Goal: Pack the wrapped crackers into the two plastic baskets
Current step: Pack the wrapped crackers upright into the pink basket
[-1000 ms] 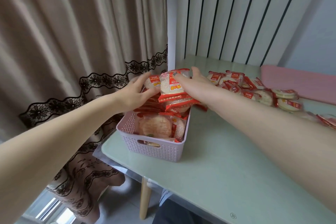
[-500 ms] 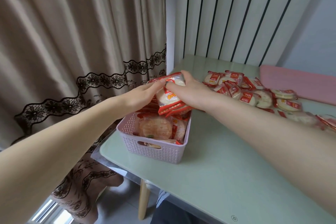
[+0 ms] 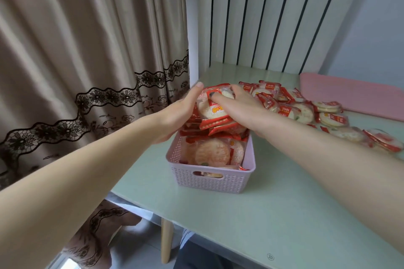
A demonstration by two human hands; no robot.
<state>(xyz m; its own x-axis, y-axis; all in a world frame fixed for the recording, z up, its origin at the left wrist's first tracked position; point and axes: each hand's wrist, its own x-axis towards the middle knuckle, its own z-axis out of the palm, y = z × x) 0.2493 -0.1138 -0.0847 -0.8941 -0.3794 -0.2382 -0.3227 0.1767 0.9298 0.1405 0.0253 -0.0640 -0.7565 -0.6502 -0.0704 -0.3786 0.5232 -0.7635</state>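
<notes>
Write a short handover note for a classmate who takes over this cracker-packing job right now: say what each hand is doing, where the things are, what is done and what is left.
Left hand: pressed flat against the left side of the cracker stack at the far end of the lilac basket.
Right hand: on top of the stack, fingers over the top packet.
Done: the basket is partly filled, packets lying lower at its near end.
Left: loose packets lie on the table to the right. Only one basket is in view; the second is not seen.
</notes>
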